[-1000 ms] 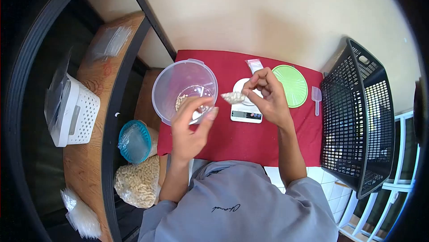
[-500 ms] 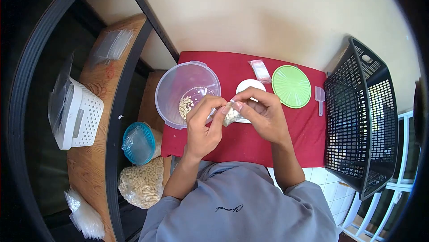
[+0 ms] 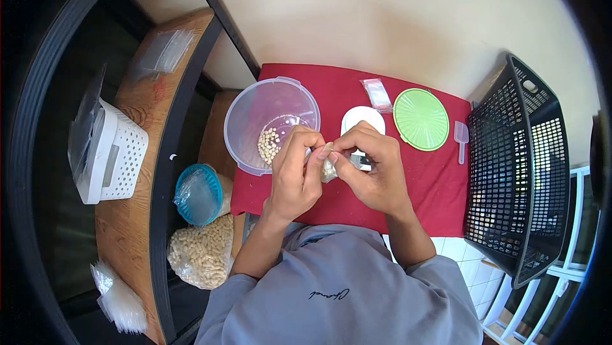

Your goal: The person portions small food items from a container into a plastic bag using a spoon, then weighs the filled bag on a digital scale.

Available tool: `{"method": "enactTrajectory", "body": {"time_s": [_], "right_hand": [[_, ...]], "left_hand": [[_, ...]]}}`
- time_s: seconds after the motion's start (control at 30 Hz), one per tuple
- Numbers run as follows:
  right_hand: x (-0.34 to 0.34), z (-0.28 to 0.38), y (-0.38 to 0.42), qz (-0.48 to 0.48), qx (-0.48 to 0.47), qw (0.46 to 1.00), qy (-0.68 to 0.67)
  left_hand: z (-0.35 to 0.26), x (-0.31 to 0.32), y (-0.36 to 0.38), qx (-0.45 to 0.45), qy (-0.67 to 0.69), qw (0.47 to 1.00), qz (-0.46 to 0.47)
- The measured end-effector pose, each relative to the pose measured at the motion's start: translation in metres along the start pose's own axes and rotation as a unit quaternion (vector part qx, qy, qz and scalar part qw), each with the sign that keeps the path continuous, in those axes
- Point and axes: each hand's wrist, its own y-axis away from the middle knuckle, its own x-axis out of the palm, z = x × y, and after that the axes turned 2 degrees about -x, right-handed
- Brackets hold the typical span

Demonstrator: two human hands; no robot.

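Observation:
My left hand (image 3: 296, 176) and my right hand (image 3: 373, 169) meet over the red cloth (image 3: 344, 208), both closed on a small clear bag (image 3: 328, 170) with pale pieces inside. Fingertips of both hands pinch its top edge. Behind my right hand, a round white dish or scale (image 3: 363, 118) is partly hidden. To the left of my hands stands a clear plastic tub (image 3: 252, 106) holding some pale pieces (image 3: 268, 146).
A green lid (image 3: 421, 119), a packet of small bags (image 3: 377, 95) and a clear scoop (image 3: 461, 141) lie on the cloth. At right stands a black crate (image 3: 516, 173). Leftward are a blue-rimmed container (image 3: 199, 195), a large filled bag (image 3: 201, 252) and a white basket (image 3: 115, 157).
The view has shifted slightly. My fingers have closed tighter together at the top of the small bag, and more of the white round dish shows.

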Motion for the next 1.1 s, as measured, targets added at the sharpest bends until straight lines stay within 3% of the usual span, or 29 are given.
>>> {"method": "enactTrajectory", "body": {"time_s": [0.27,0.87,1.1], "right_hand": [[-0.004,0.007,0.005,0.0,-0.002,1.0,0.015],[-0.025,0.016,0.023,0.003,-0.016,0.995,0.095],[-0.022,0.02,0.02,-0.015,0.011,0.999,0.05]], "left_hand": [[0.002,0.002,0.005,-0.013,0.03,0.999,0.033],[0.008,-0.003,0.011,-0.019,0.079,0.997,-0.01],[0.01,-0.012,0.009,-0.026,0.097,0.995,-0.021]]}}
